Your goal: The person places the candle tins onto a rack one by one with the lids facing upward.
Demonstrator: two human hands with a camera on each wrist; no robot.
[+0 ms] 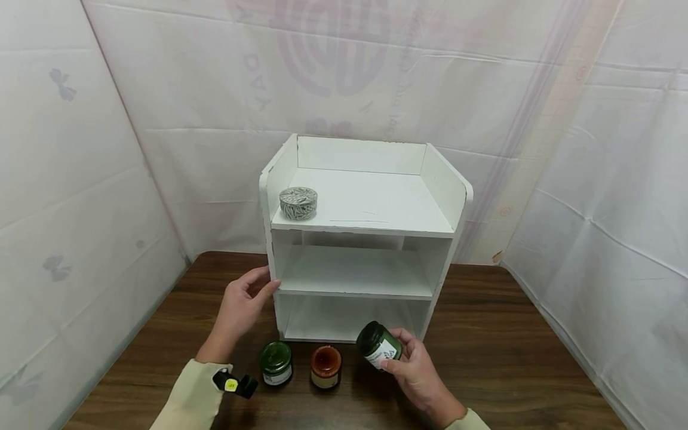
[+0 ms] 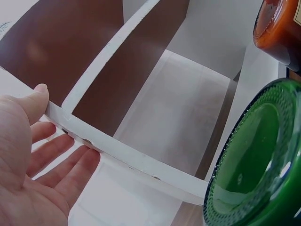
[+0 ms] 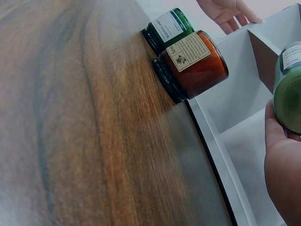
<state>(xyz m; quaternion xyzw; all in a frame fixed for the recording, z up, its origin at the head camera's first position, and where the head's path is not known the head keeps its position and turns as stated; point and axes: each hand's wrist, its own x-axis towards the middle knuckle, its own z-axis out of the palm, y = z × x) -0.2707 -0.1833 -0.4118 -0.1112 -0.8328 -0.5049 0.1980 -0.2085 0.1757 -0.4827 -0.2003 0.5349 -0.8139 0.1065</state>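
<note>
My right hand (image 1: 417,368) grips a green glass scented candle jar (image 1: 394,342), tilted, its black lid towards the upper left and a white label showing. It hangs before the bottom tier of a white shelf unit (image 1: 355,294). With its thumb on the front edge and its fingers along the outer side, my left hand (image 1: 240,307) touches the unit's left panel (image 2: 127,150). Another green candle jar (image 1: 276,361) and an amber candle jar (image 1: 325,365) stand lid down on the table between my hands; the right wrist view shows their black lids and labels.
A round tin (image 1: 298,203) with a grey leaf-like pattern sits at the front left of the unit's top tier. The unit stands on a dark wooden table (image 1: 510,346). Pale sheets (image 1: 204,119) hang behind it and on both sides.
</note>
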